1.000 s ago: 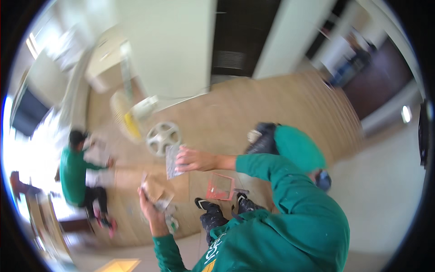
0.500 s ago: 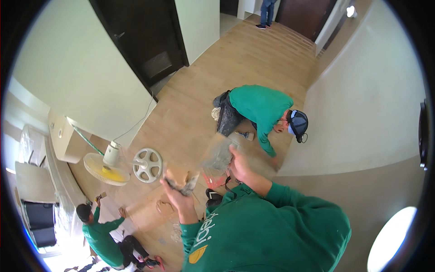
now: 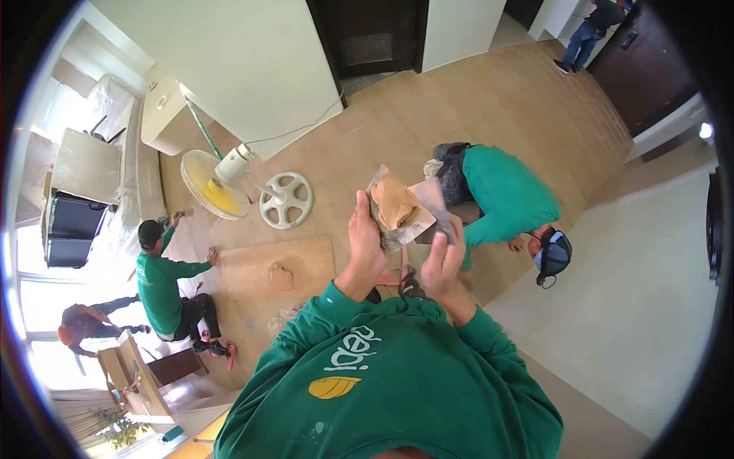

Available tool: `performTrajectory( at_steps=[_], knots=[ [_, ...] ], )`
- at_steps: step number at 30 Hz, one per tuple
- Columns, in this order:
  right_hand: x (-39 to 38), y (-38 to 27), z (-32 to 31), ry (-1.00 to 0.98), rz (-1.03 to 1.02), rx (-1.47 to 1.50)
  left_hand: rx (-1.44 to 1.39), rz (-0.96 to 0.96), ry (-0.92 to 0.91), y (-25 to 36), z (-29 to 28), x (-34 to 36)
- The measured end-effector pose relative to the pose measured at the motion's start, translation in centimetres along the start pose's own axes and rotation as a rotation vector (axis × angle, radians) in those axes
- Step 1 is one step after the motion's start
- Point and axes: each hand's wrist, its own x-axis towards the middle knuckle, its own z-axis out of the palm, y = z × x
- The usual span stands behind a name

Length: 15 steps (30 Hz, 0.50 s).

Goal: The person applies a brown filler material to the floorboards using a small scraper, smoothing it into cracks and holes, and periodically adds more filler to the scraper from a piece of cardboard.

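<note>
My left hand (image 3: 365, 243) grips a flat metal putty knife (image 3: 419, 223), its face bearing a thick lump of tan putty (image 3: 396, 200). Close against it on the right, my right hand (image 3: 443, 264) is closed on a second flat blade, a metal scraper (image 3: 433, 196). The two blades overlap at their edges, though whether they touch I cannot tell. Both handles are hidden by my fingers. More tan putty (image 3: 280, 275) lies in a mound on a thin wooden board (image 3: 313, 252) on the floor, to the left of my hands.
A co-worker in green (image 3: 508, 187) kneels bent over at the right. Another co-worker (image 3: 164, 279) sits at the left by the board. A fan (image 3: 214, 187) with a round white base (image 3: 286, 200) lies across the floor, its cord running to the wall. Farther back stands another person (image 3: 585, 42).
My hands have come together, bringing the scraper beside the putty-laden knife. The whole view has turned, so the room and co-workers appear shifted.
</note>
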Motion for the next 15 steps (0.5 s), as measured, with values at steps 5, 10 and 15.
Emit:
performTrajectory(
  at_steps=[5,10,15],
  knots=[
    [1.8,4.8,-0.8,-0.311,0.123,-0.058,-0.009,0.036,0.066,2.7,0.4,3.2],
    [6.7,6.0,5.9,0.037,-0.036,-0.226,0.006,-0.037,0.054,5.6,-1.0,11.6],
    [12.4,12.8,14.3,-0.526,0.366,-0.187,-0.025,-0.124,0.030,12.3,-3.0,22.8]
  ],
)
